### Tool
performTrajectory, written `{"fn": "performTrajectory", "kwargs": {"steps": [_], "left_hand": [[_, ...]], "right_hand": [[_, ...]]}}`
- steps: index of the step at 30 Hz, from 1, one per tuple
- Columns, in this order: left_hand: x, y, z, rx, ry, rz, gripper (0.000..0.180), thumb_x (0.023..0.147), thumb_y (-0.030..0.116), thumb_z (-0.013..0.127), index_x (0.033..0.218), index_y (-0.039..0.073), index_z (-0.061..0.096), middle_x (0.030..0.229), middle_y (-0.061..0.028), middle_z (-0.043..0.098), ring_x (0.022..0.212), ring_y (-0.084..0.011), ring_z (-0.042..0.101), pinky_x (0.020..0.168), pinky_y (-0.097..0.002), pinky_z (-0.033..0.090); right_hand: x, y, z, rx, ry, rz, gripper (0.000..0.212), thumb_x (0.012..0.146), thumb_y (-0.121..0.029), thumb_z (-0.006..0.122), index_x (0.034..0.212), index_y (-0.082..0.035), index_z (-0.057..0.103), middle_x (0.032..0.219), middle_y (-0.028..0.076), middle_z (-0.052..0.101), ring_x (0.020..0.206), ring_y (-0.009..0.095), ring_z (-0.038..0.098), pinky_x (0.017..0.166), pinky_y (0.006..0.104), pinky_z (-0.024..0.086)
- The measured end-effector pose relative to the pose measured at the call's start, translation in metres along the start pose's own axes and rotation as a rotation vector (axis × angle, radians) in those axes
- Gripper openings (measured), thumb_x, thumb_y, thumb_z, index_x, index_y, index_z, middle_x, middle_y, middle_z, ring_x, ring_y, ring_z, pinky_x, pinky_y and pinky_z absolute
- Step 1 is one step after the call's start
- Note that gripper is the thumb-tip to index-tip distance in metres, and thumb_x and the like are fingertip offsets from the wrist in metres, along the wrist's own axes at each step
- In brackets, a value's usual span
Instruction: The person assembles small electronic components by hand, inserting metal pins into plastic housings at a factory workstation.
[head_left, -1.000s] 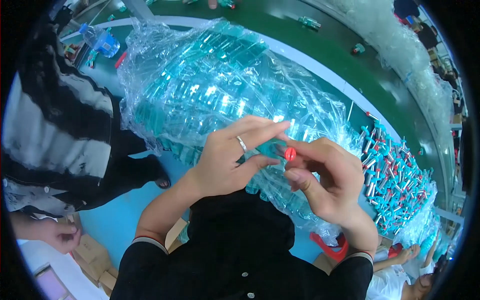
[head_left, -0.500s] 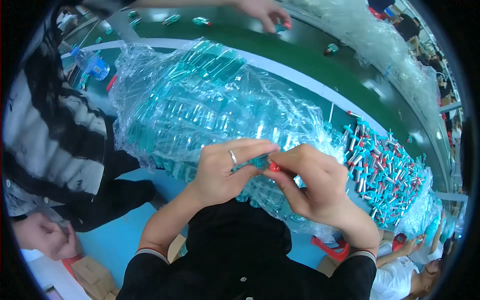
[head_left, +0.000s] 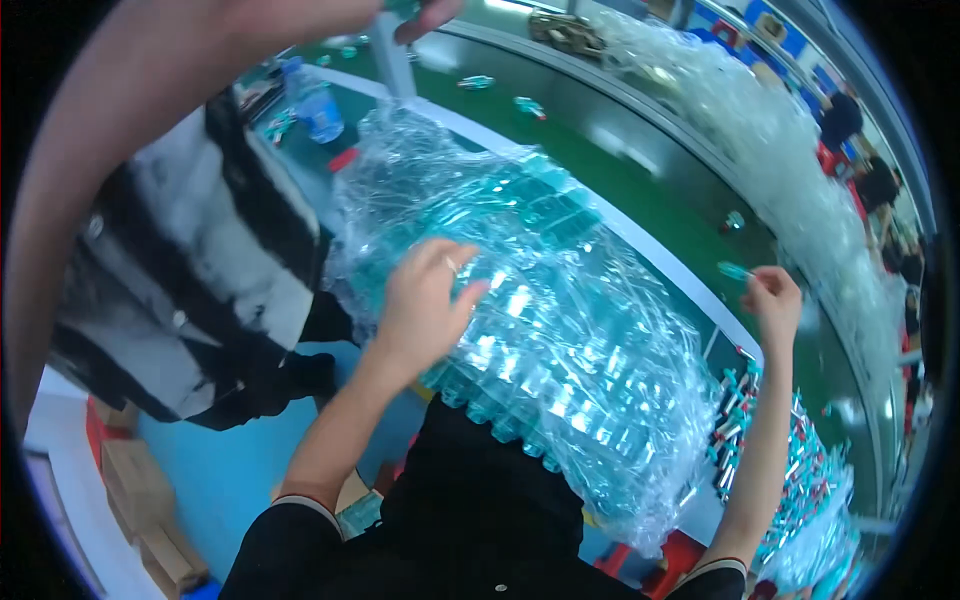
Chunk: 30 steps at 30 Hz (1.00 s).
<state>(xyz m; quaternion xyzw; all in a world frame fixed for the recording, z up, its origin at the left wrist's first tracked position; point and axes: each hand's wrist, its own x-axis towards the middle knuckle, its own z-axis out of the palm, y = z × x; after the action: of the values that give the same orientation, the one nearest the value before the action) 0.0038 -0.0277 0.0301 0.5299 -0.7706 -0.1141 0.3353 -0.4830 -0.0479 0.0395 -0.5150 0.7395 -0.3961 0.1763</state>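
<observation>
My left hand is held over a large bundle of clear teal plastic parts wrapped in wrinkled transparent film. Its thumb and fingers are apart, with nothing seen between them, and a ring is on one finger. Out to the right, over the edge of the green conveyor belt, my right hand has its fingers pinched together. At their tips a small teal plastic piece sticks out, slightly blurred. Below that hand lies a heap of small teal, red and silver parts, partly hidden by my forearm.
Another person's arm crosses the upper left, beside their black-and-white shirt. A water bottle stands past the bundle. Several small assemblies sit on the belt. Crumpled clear film lies beyond it; cardboard boxes are lower left.
My hands have parted from over the bundle; the right reached out toward the belt with the small teal piece, the left opened. The view shifted, and the other person's arm came closer.
</observation>
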Motion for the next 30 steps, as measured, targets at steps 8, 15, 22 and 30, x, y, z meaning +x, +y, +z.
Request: {"fn": "performTrajectory", "kwargs": {"steps": [8,15,22,30], "left_hand": [[0.104,-0.072,0.016,0.275,-0.22,-0.116,0.047,0.078,0.033,0.083,0.106,-0.003,0.071,0.112,-0.0246,0.067,0.108,-0.0414,0.064,0.095,-0.0467,0.051],[0.118,-0.069,0.03,0.418,-0.347,-0.019,0.043,0.074,0.031,0.088,0.098,-0.002,0.074,0.108,-0.0252,0.068,0.103,-0.0439,0.067,0.091,-0.0495,0.055],[0.137,-0.13,0.02,-0.19,-0.382,-0.066,0.033,0.077,0.028,0.083,0.1,0.004,0.079,0.091,-0.0126,0.077,0.084,-0.0244,0.075,0.078,-0.0349,0.057],[0.147,-0.202,-0.02,-0.764,-0.215,-0.656,0.026,0.102,0.028,0.061,0.097,0.003,0.067,0.083,-0.0025,0.064,0.074,-0.0118,0.061,0.067,-0.0275,0.051]], "right_hand": [[-0.002,0.012,0.055,-0.326,-0.055,-0.229,0.044,0.086,-0.011,0.07,0.128,0.001,0.062,0.105,0.017,0.073,0.101,0.028,0.072,0.09,0.0398,0.055],[-0.173,-0.107,0.095,-0.588,-0.601,-0.732,0.067,0.088,-0.041,0.071,0.148,-0.019,0.051,0.162,0.018,0.031,0.147,0.046,0.028,0.117,0.0642,0.019],[-0.182,-0.079,0.093,-0.633,-0.559,-0.689,0.062,0.094,-0.047,0.06,0.152,-0.027,0.047,0.164,0.014,0.03,0.15,0.042,0.025,0.12,0.0617,0.014],[-0.177,-0.071,0.096,-0.586,-0.506,-0.72,0.059,0.099,-0.052,0.052,0.153,-0.032,0.042,0.164,0.01,0.031,0.151,0.038,0.025,0.12,0.0603,0.017]]}}
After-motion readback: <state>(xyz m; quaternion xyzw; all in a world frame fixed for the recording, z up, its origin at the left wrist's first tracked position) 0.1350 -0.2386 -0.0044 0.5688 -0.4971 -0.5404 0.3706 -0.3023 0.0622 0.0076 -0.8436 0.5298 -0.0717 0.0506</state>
